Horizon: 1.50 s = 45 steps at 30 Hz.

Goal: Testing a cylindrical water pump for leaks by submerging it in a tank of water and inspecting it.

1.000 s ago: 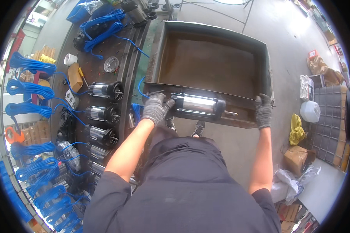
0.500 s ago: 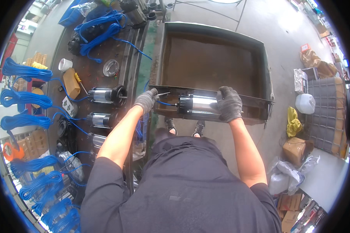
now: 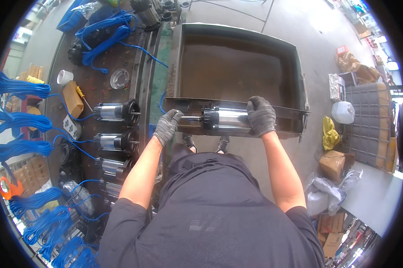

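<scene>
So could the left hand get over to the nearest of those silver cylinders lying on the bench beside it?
Probably yes. The left hand sits at the tank's near rim, and the closest cylinder on the bench lies just to its left with nothing visibly between them, only the bench edge. It would have to let go of the cylinder it steadies.

The person wears a dark grey short-sleeved shirt, a grey knitted glove on the left hand [image 3: 167,126] and right hand [image 3: 261,115], and dark shoes.
</scene>
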Each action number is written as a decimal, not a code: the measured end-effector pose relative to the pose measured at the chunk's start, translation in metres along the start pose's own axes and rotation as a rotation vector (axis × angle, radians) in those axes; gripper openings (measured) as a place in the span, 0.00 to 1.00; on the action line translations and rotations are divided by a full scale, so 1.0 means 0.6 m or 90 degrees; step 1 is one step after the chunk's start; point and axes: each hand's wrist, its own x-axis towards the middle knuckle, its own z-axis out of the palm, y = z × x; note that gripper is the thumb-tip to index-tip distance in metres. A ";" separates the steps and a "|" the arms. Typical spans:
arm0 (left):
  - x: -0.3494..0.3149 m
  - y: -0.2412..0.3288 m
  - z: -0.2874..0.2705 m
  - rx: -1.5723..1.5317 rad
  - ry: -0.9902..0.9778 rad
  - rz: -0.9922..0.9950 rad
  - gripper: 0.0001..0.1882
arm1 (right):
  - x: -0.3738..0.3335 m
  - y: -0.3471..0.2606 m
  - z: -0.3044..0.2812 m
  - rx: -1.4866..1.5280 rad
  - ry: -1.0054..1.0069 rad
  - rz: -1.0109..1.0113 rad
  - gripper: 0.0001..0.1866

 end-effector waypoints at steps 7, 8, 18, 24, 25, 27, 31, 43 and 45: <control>0.032 -0.001 -0.005 -0.109 -0.070 -0.128 0.16 | 0.001 -0.007 -0.005 -0.003 -0.044 0.032 0.12; 0.035 0.001 -0.004 -0.188 -0.087 -0.201 0.16 | 0.001 -0.008 -0.005 -0.010 -0.033 0.015 0.13; 0.029 -0.015 -0.037 -0.033 -0.202 -0.032 0.20 | 0.003 -0.010 -0.005 -0.026 -0.024 0.035 0.13; 0.042 -0.024 -0.017 0.442 -0.161 0.002 0.31 | 0.005 -0.008 -0.004 -0.052 -0.024 0.024 0.12; 0.035 -0.024 -0.015 0.307 -0.145 0.071 0.31 | 0.005 -0.007 -0.003 -0.051 -0.038 0.020 0.12; 0.026 -0.021 -0.019 0.170 -0.130 0.137 0.31 | 0.005 -0.006 -0.001 -0.050 -0.007 0.011 0.12; 0.026 -0.011 -0.027 0.103 -0.124 0.062 0.27 | 0.006 -0.006 -0.001 -0.047 -0.027 0.009 0.12; 0.031 0.002 -0.042 -0.093 -0.257 -0.017 0.20 | 0.002 -0.013 -0.005 -0.046 -0.044 0.019 0.11; 0.035 0.009 -0.038 0.109 -0.258 0.091 0.21 | 0.002 -0.012 -0.004 -0.023 -0.029 0.047 0.12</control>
